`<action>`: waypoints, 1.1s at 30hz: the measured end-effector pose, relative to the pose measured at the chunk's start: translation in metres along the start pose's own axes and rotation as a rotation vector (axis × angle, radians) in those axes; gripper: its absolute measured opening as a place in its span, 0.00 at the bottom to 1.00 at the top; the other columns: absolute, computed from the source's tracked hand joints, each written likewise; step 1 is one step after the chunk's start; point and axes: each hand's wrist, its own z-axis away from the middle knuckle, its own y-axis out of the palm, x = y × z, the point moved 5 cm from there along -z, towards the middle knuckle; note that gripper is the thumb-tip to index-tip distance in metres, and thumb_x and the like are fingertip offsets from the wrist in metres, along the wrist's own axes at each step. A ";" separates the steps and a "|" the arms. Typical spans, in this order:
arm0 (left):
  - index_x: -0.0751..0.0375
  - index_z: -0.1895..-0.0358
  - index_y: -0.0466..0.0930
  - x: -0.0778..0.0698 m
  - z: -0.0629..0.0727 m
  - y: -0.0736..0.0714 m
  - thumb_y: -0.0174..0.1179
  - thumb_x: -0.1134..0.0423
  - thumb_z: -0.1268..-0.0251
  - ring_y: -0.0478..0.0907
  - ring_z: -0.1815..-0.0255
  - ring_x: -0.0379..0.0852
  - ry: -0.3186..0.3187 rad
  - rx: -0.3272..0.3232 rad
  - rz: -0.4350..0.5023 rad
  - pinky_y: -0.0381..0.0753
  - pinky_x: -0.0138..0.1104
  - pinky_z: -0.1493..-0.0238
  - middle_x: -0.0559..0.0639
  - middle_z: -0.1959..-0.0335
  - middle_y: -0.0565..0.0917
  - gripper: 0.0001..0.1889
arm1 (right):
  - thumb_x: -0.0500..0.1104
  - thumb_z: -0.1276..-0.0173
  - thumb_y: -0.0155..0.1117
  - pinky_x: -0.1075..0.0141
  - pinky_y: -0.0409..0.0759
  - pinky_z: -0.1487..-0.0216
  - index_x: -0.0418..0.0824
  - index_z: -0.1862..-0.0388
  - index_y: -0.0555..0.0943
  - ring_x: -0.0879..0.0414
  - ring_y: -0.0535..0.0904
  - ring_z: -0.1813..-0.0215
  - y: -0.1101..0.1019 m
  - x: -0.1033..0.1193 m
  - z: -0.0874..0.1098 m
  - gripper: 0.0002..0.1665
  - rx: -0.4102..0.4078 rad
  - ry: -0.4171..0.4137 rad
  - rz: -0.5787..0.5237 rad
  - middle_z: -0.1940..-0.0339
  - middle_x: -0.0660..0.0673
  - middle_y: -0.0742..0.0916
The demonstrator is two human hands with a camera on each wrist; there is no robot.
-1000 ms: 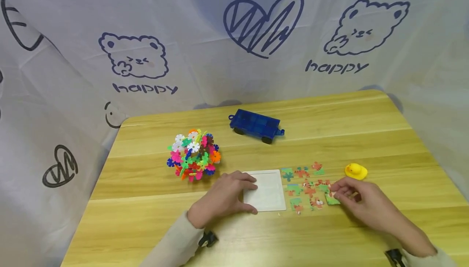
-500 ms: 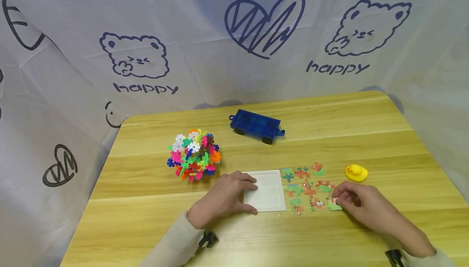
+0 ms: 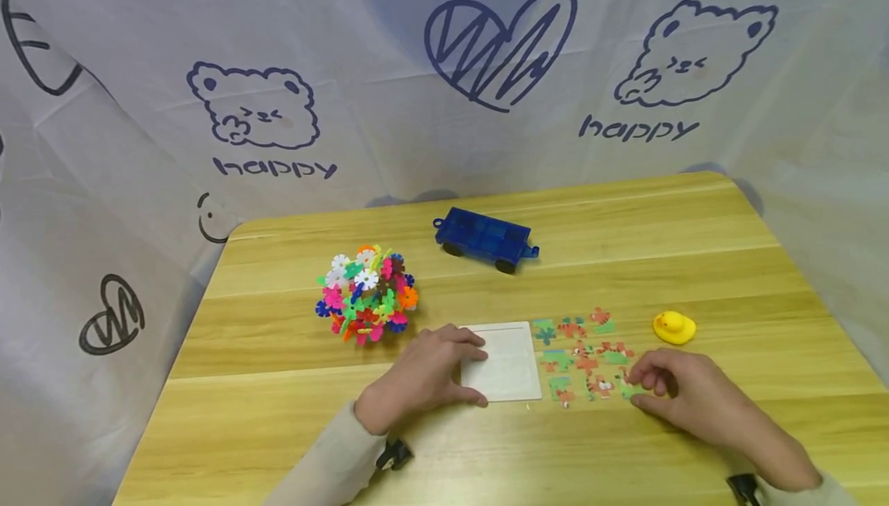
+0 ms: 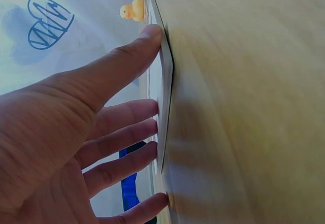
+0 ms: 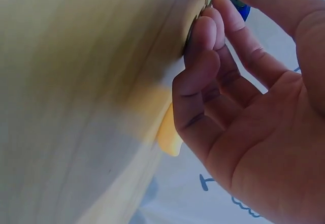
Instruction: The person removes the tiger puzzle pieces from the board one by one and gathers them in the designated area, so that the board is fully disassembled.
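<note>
A white square puzzle tray [image 3: 510,363] lies flat in the head view. My left hand [image 3: 430,371] rests on its left side; in the left wrist view the thumb [image 4: 147,36] touches the rim and several extended fingertips touch the tray. To the right lie several jigsaw puzzle pieces in loose rows, such as an orange and green piece [image 3: 600,386]. My right hand [image 3: 684,390] is at the lower right piece [image 3: 627,388], thumb and index fingertip apart beside it and partly covering it. The other right fingers [image 5: 200,36] are bent in the right wrist view.
A yellow toy duck [image 3: 674,327] sits just behind my right hand. Behind the tray stands a blue toy wagon [image 3: 484,237]. A ball of colourful flower-shaped discs [image 3: 368,294] is left of the tray. A printed white cloth [image 3: 389,105] hangs behind the wooden table [image 3: 292,413].
The right hand has lowered the lower right puzzle piece onto the table and moved it slightly left, in line with its row. The thumb has parted from the index finger. The left hand stays put.
</note>
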 end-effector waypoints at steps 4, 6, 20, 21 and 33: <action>0.53 0.39 0.92 -0.001 -0.001 0.001 0.82 0.39 0.43 0.82 0.32 0.48 0.000 0.001 0.000 0.85 0.47 0.39 0.46 0.32 0.87 0.32 | 0.43 0.38 0.86 0.72 0.75 0.69 0.49 0.62 0.87 0.70 0.71 0.68 -0.001 -0.001 0.000 0.13 -0.003 0.022 0.039 0.70 0.59 0.82; 0.53 0.39 0.92 -0.001 -0.001 0.001 0.82 0.39 0.43 0.82 0.32 0.48 0.000 -0.001 -0.003 0.85 0.47 0.39 0.46 0.33 0.88 0.32 | 0.43 0.38 0.86 0.72 0.74 0.69 0.49 0.63 0.86 0.70 0.71 0.68 -0.001 -0.001 0.000 0.13 -0.007 0.026 0.051 0.70 0.58 0.82; 0.53 0.39 0.92 -0.001 -0.002 0.001 0.82 0.39 0.43 0.82 0.32 0.47 -0.010 -0.005 -0.003 0.85 0.46 0.40 0.46 0.33 0.87 0.32 | 0.44 0.37 0.85 0.71 0.74 0.68 0.50 0.64 0.87 0.69 0.71 0.68 -0.002 -0.002 0.000 0.11 0.002 0.079 0.060 0.70 0.57 0.83; 0.53 0.39 0.92 0.000 -0.002 0.001 0.82 0.40 0.43 0.82 0.32 0.47 -0.010 -0.006 -0.002 0.85 0.46 0.40 0.46 0.33 0.87 0.32 | 0.44 0.37 0.85 0.71 0.74 0.68 0.50 0.64 0.87 0.69 0.71 0.68 -0.002 -0.002 0.000 0.11 0.002 0.078 0.055 0.70 0.57 0.83; 0.55 0.37 0.90 -0.001 -0.002 0.001 0.78 0.40 0.36 0.82 0.32 0.48 0.023 0.029 -0.023 0.85 0.45 0.34 0.48 0.32 0.87 0.30 | 0.38 0.38 0.86 0.71 0.79 0.70 0.47 0.55 0.88 0.68 0.78 0.65 -0.010 0.024 -0.010 0.16 -0.122 -0.188 -0.031 0.64 0.59 0.87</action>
